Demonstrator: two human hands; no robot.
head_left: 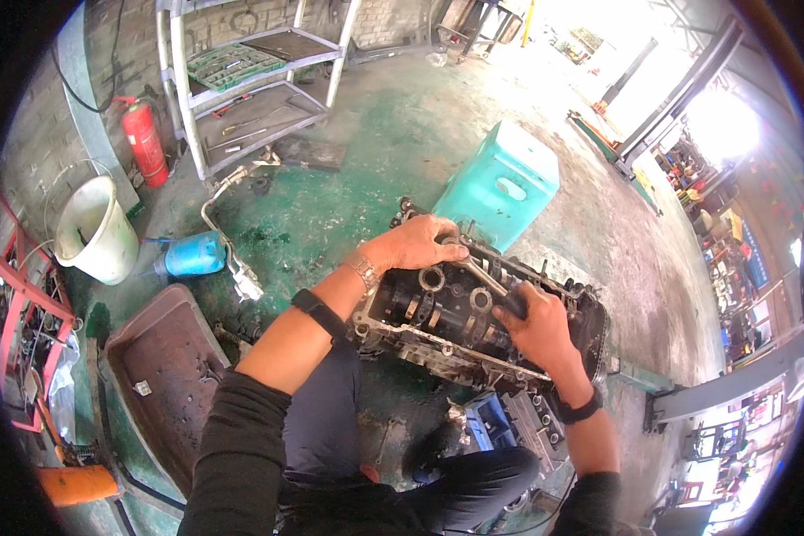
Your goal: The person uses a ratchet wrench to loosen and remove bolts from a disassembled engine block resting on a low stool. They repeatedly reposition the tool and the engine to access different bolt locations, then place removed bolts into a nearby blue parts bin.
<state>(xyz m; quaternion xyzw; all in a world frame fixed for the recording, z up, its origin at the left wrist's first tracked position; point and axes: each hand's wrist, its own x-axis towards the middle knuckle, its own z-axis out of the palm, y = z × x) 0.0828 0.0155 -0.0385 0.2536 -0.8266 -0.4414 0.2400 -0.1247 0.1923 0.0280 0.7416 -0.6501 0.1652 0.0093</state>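
Observation:
An engine block [402, 313] lies in front of me with its open side up, showing the dark crankshaft and several bearing caps. Over it I hold a metal ratchet wrench [485, 276] slantwise. My left hand [418, 244] is closed around its head end, at the block's far side. The wrench's handle end is in my right hand [542, 329], whose fingers wrap round it above the block's right part. What the wrench head sits on is hidden under my left fingers.
A turquoise box-shaped container [500, 183] stands just beyond the block. At left are a brown tray [165, 357], a blue bottle [195, 255], a pale bucket [98, 230] and a red fire extinguisher [145, 143]. A blue bin [489, 420] sits near my knee; a metal shelf [263, 58] stands farther back.

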